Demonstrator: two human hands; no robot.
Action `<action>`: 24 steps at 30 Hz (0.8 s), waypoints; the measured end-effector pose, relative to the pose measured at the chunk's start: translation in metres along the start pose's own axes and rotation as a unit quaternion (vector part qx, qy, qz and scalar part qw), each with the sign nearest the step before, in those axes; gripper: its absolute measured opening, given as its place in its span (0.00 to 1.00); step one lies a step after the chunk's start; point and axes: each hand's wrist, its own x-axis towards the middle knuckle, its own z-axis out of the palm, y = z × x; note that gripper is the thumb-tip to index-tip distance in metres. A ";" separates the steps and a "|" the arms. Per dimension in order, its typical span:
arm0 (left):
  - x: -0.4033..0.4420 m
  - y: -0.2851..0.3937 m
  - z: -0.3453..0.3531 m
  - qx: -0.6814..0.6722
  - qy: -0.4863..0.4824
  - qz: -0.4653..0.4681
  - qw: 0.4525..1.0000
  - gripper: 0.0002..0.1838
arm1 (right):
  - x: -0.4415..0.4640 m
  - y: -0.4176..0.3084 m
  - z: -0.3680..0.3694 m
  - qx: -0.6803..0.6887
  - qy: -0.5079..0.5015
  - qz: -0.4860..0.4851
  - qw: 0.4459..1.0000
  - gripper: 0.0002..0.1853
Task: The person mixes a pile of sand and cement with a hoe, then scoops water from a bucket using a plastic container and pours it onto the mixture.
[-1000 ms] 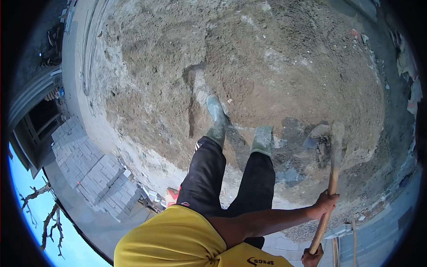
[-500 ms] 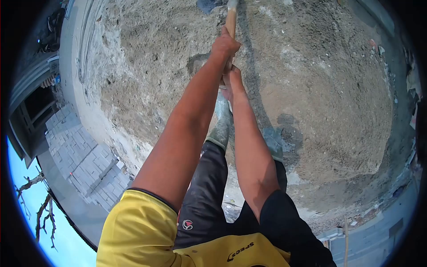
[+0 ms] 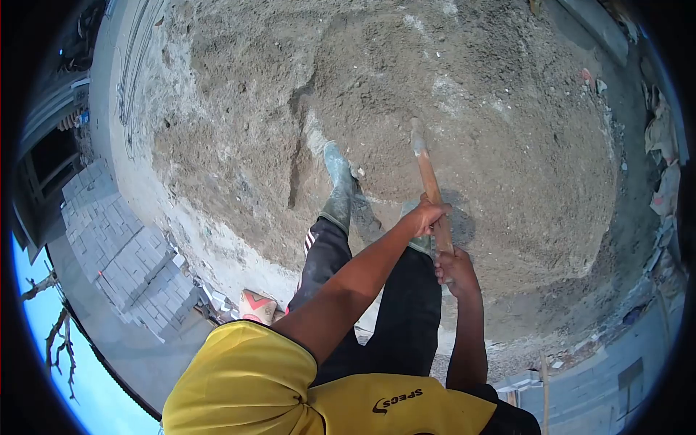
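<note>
Left hand [image 3: 428, 217] and right hand [image 3: 459, 273] have drawn the wooden handle [image 3: 428, 174] back.

Tool [image 3: 429, 177]: head hidden, far end; R boot [image 3: 420, 244] pt. hidden behind L forearm [image 3: 377, 264]; shirt [image 3: 246, 384] cut off, btm edge.

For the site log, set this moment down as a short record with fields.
Left hand: gripping the wooden handle, farther from the body
Right hand: gripping the same handle, closer to the body
Handle's far end: at the soil; no blade visible
Left boot: on the soil, beside a shallow cut
Surroundings: stacked grey blocks at left; red-marked sack near the left leg
</note>
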 end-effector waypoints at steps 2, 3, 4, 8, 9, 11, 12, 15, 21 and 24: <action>-0.019 -0.009 0.031 -0.110 -0.104 -0.048 0.987 0.30 | -0.070 -0.008 -0.035 -0.013 0.006 -0.004 1.000 0.05; -0.030 -0.017 0.052 -0.160 -0.135 -0.056 0.976 0.29 | -0.112 -0.007 -0.050 -0.067 0.054 0.013 0.996 0.06; -0.037 -0.029 0.078 -0.215 -0.149 -0.048 0.964 0.28 | -0.160 0.007 -0.073 -0.041 0.061 -0.027 0.997 0.08; -0.096 -0.103 0.224 -0.268 -0.214 -0.136 0.929 0.22 | -0.334 0.063 -0.150 -0.135 0.243 0.019 0.960 0.13; -0.127 -0.117 0.254 -0.242 -0.172 -0.108 0.949 0.19 | -0.363 0.086 -0.172 -0.154 0.243 -0.006 0.958 0.18; -0.153 -0.126 0.283 -0.231 -0.147 -0.097 0.957 0.17 | -0.384 0.128 -0.207 -0.179 0.309 -0.068 0.932 0.17; -0.152 -0.118 0.274 -0.233 -0.145 -0.098 0.956 0.17 | -0.376 0.141 -0.206 -0.200 0.335 -0.093 0.916 0.16; -0.133 -0.058 0.196 -0.217 -0.082 0.109 0.967 0.15 | -0.245 0.155 -0.161 -0.201 0.286 -0.156 0.924 0.15; -0.032 0.188 -0.101 0.186 0.335 0.410 0.828 0.27 | 0.104 0.020 0.120 -0.117 -0.072 -0.224 0.965 0.16; -0.027 0.247 -0.187 0.328 0.429 0.386 0.748 0.43 | 0.178 -0.066 0.241 0.037 -0.208 -0.236 0.949 0.09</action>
